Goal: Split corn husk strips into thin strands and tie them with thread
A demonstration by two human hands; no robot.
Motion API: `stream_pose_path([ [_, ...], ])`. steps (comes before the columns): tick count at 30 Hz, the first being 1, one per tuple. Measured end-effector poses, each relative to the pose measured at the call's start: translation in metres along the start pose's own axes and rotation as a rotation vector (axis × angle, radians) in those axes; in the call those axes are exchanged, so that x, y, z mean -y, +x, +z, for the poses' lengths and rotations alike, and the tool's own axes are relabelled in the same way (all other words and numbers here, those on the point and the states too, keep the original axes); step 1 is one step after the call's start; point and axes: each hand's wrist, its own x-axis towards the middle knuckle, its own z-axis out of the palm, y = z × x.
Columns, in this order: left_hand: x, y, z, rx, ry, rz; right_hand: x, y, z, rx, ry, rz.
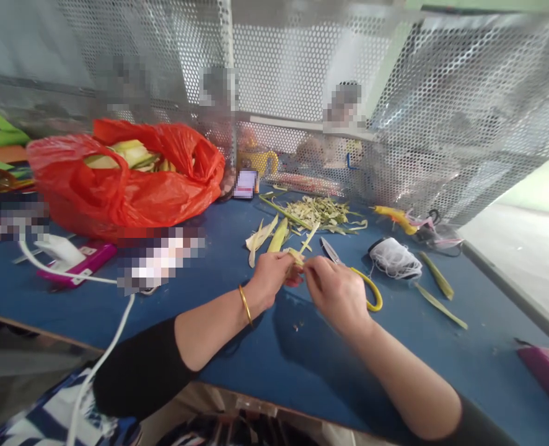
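My left hand is closed around a pale green corn husk piece over the middle of the blue table. Close beside it, my right hand pinches the same husk, with its fingertips partly hidden. A thin strip of husk sticks up between the hands. Just beyond lie a long husk leaf and a dry, curled husk. Scissors with yellow handles rest partly under my right hand. Farther back is a heap of cut husk bits.
A red plastic bag of husks stands at the back left. White thread and loose husk strips lie to the right. A white cable crosses the left side. A perforated metal screen closes off the back.
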Motion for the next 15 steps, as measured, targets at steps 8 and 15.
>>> stream_pose_path([
  [8, -0.0045, -0.0050, -0.0019, 0.121, -0.126, -0.018, 0.0003, -0.0010, 0.0051, -0.056, -0.056, 0.077],
  [15, -0.0067, -0.0054, -0.0060, 0.209, -0.158, 0.029, -0.0029, 0.0005, 0.0021, -0.072, 0.000, 0.060],
])
